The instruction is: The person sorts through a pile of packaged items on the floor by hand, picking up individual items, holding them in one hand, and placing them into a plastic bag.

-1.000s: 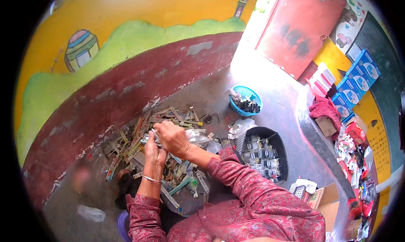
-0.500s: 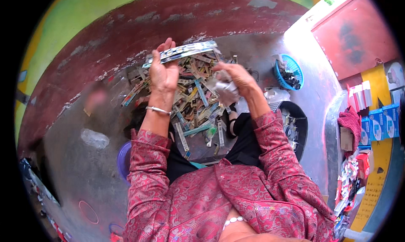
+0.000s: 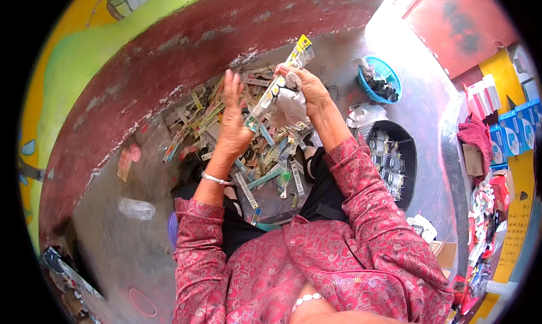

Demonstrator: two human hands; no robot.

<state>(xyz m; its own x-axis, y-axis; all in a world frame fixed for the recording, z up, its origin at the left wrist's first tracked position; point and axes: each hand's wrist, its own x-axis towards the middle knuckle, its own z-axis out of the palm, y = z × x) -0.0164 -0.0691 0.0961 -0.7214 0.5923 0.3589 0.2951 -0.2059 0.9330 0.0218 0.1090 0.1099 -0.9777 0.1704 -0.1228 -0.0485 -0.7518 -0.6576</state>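
My right hand (image 3: 317, 93) is closed on a long, narrow printed strip (image 3: 265, 102), yellow at its top end. A crumpled whitish cloth or bag (image 3: 292, 105) is bunched in the same hand, under the strip. The strip slants down to the left, its lower end close to my left palm. My left hand (image 3: 232, 123) is open, fingers stretched upward; whether it touches the strip I cannot tell. Below both hands, a loose pile of similar strips (image 3: 271, 171) spreads over the floor between my feet.
A blue basket (image 3: 400, 82) with dark items stands at the far right. Nearer is a black tub (image 3: 411, 171) holding clear-and-metal pieces. A clear plastic bag (image 3: 136, 209) lies on the left floor. Blue boxes (image 3: 516, 129) line the right side. A red-brown wall (image 3: 169, 64) curves behind the pile.
The strip has gone from lying across my left hand to my right hand's grip, and now slants. My left hand is lower, its fingers straightened. The view has shifted slightly.
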